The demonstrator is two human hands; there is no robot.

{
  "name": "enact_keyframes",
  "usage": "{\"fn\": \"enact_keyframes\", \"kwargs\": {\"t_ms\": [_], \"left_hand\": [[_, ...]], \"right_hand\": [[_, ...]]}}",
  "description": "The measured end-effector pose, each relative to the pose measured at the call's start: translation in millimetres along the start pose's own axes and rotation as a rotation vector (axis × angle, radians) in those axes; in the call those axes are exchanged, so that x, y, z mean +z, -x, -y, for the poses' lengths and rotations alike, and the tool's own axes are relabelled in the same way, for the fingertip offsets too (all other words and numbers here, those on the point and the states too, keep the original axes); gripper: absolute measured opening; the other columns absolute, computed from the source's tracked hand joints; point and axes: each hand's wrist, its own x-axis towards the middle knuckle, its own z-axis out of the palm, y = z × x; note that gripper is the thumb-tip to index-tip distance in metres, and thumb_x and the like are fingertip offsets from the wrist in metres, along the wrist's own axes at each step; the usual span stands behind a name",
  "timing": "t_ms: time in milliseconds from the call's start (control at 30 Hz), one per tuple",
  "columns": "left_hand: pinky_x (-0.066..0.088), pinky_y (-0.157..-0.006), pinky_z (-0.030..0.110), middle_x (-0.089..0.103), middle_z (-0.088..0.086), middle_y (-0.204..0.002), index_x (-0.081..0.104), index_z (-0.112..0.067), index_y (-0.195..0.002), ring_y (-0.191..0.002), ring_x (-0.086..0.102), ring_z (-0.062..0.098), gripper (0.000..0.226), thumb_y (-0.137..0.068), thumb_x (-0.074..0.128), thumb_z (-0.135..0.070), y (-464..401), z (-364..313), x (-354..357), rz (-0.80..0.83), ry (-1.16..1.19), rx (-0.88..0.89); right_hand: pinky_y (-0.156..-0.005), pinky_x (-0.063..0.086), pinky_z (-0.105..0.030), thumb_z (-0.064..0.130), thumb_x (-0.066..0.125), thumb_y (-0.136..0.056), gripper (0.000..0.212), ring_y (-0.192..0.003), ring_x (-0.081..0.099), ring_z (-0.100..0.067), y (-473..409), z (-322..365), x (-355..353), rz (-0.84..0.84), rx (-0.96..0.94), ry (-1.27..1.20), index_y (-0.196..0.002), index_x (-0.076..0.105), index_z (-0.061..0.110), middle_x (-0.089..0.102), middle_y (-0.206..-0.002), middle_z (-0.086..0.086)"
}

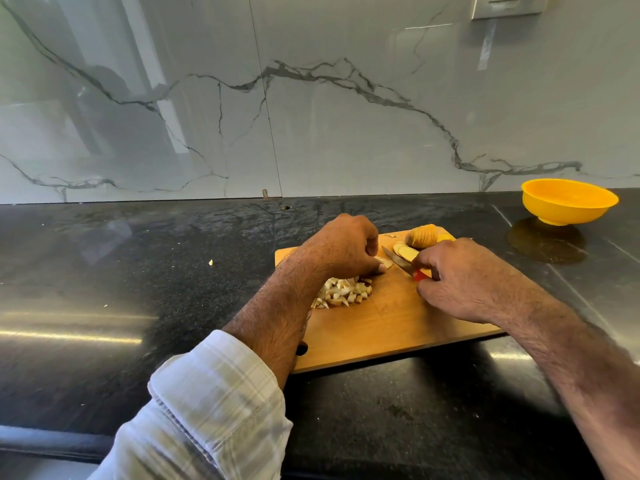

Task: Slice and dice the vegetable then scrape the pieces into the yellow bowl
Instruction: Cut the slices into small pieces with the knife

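Head cam | my left hand (pixel 341 249) curled, pinning potato slices (pixel 385 262) for dicing | right hand (pixel 460 278) grips knife (pixel 398 259) | diced pile (pixel 346 293) kept aside | yellow bowl (pixel 568 201) well apart

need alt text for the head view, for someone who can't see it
A person's right hand holds a red-handled knife over a wooden board while the left hand pins a slice. Diced pieces and a sliced potato lie on the board; a yellow bowl stands far right on the black counter.
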Motion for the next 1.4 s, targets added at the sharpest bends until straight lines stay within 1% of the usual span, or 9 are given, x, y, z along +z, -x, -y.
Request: {"fn": "enact_keyframes", "kwargs": {"t_ms": [267,367,567,633,767,900,1033,1167,1400], "left_hand": [[0.047,-0.071,0.021,0.068,-0.007,-0.112,0.076,-0.025,-0.11,-0.097,0.062,0.007,0.03,-0.087,0.083,-0.044,2.7,3.7,-3.4,0.012,0.047,0.009],[0.044,-0.075,0.019,0.069,-0.008,-0.114,0.08,-0.024,-0.11,-0.1,0.062,0.006,0.022,-0.09,0.082,-0.034,4.9,6.6,-3.8,0.031,0.109,0.027],[0.048,-0.078,0.018,0.071,-0.008,-0.106,0.082,-0.021,-0.107,-0.098,0.064,0.005,0.017,-0.092,0.08,-0.028,4.1,4.8,-3.2,0.063,0.1,0.063],[0.052,-0.081,0.022,0.07,-0.007,-0.106,0.082,-0.022,-0.106,-0.098,0.064,0.007,0.017,-0.092,0.081,-0.029,3.3,4.6,-3.5,0.068,0.091,0.062],[0.05,-0.076,0.021,0.07,-0.006,-0.106,0.081,-0.022,-0.107,-0.096,0.064,0.007,0.017,-0.092,0.081,-0.029,2.0,4.1,-3.3,0.072,0.075,0.069],[0.05,-0.077,0.019,0.072,-0.007,-0.106,0.081,-0.02,-0.107,-0.098,0.064,0.007,0.017,-0.092,0.081,-0.027,2.2,3.9,-4.3,0.071,0.099,0.064],[0.052,-0.08,0.021,0.071,-0.008,-0.103,0.082,-0.021,-0.104,-0.097,0.065,0.007,0.015,-0.091,0.082,-0.027,2.1,3.3,-4.7,0.071,0.109,0.057],[0.054,-0.082,0.023,0.071,-0.009,-0.103,0.082,-0.021,-0.102,-0.098,0.065,0.006,0.013,-0.09,0.082,-0.026,1.0,4.2,-4.1,0.079,0.142,0.041],[0.048,-0.076,0.017,0.07,-0.012,-0.103,0.082,-0.02,-0.104,-0.098,0.064,0.005,0.014,-0.09,0.082,-0.025,1.2,5.4,-4.7,0.093,0.145,0.036]], "right_hand": [[-0.065,0.049,-0.025,0.034,0.059,-0.095,0.038,-0.08,0.057,-0.008,3.7,7.8,-3.0,-0.017,-0.023,-0.002,-0.132,0.065,0.024,0.053,-0.081,0.015],[-0.059,0.042,-0.021,0.031,0.058,-0.094,0.038,-0.075,0.053,-0.005,8.3,15.0,-4.3,-0.02,-0.043,0.002,-0.131,0.066,0.028,0.048,-0.076,0.016],[-0.083,0.059,-0.031,0.031,0.059,-0.09,0.042,-0.098,0.062,-0.016,12.3,31.4,-5.5,0.053,-0.009,0.057,-0.132,0.065,0.029,0.065,-0.11,0.004],[-0.087,0.058,-0.032,0.031,0.06,-0.091,0.046,-0.1,0.061,-0.016,11.7,33.0,-6.1,0.076,0.006,0.059,-0.136,0.061,0.027,0.063,-0.108,0.005],[-0.083,0.056,-0.03,0.031,0.06,-0.092,0.048,-0.098,0.061,-0.016,12.1,33.4,-4.7,0.078,0.031,0.06,-0.139,0.057,0.024,0.06,-0.1,0.006],[-0.058,0.041,-0.022,0.03,0.059,-0.092,0.035,-0.08,0.056,-0.012,13.3,32.6,-6.9,-0.001,0.036,0.079,-0.125,0.067,0.023,0.054,-0.079,0.008],[-0.076,0.058,-0.03,0.034,0.061,-0.088,0.039,-0.089,0.062,-0.014,14.4,37.1,-8.9,0.059,0.045,0.071,-0.126,0.069,0.027,0.063,-0.09,0.006],[-0.083,0.058,-0.032,0.033,0.064,-0.087,0.048,-0.097,0.062,-0.017,10.6,37.9,-4.1,0.131,0.06,0.043,-0.135,0.063,0.031,0.063,-0.1,0.004],[-0.062,0.047,-0.025,0.033,0.062,-0.089,0.023,-0.082,0.061,-0.013,5.2,33.4,9.8,0.006,0.043,0.043,-0.11,0.069,0.027,0.06,-0.085,0.007]]}}
